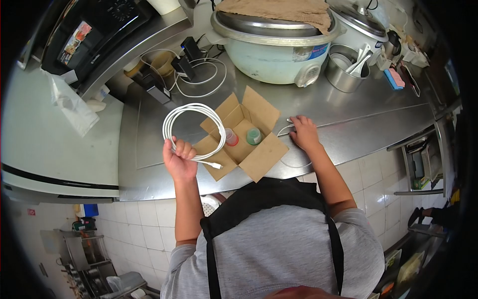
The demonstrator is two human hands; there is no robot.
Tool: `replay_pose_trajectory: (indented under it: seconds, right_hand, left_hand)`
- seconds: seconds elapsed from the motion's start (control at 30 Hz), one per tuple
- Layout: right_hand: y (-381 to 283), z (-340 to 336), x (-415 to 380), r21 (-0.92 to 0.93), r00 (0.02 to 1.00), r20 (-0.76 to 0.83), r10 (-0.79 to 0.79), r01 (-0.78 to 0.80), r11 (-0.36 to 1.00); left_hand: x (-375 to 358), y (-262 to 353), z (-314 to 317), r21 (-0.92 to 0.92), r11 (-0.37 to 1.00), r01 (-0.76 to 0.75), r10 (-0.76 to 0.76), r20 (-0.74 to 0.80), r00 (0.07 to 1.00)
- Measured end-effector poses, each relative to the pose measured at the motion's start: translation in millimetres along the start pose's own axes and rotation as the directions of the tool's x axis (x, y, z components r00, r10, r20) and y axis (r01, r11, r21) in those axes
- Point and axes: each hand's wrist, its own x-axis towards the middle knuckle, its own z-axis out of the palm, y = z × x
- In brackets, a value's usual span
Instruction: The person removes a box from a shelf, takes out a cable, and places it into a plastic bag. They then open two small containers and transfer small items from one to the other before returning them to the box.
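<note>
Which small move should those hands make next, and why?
Probably the right hand should lift the loose white cable beside the cardboard box: it lies uncoiled on the steel counter, whereas the left hand holds a neat white coil.

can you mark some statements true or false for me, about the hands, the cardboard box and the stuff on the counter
1. The left hand holds a coiled white cable. True.
2. The cardboard box is closed. False: its flaps are spread open.
3. Both small containers in the box are green. False: one is green, the other clear with red at its base.
4. The right hand is inside the box. False: it is on the metal counter, beside the box.
5. A brown cloth lies on top of the large cooker. True.
</note>
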Motion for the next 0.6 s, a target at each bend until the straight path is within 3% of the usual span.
replay_pose_trajectory:
  seconds: [0.13,0.43,0.6]
  right_hand:
    - [-2,7,1,-0.032,0.997,0.08,-0.006,0.009,0.999]
    - [14,15,-4,0.042,1.0,0.003,-0.008,0.007,0.999]
    - [23,-8,-4,0.27,0.966,-0.137,0.218,-0.175,0.947]
  left_hand:
    - [-2,-4,4,0.015,0.999,0.029,-0.028,-0.076,0.997]
    - [-2,-13,7,0.1,0.995,-0.02,0.032,-0.125,0.992]
    - [-2,-10,7,0.019,1.0,0.005,-0.003,-0.129,0.992]
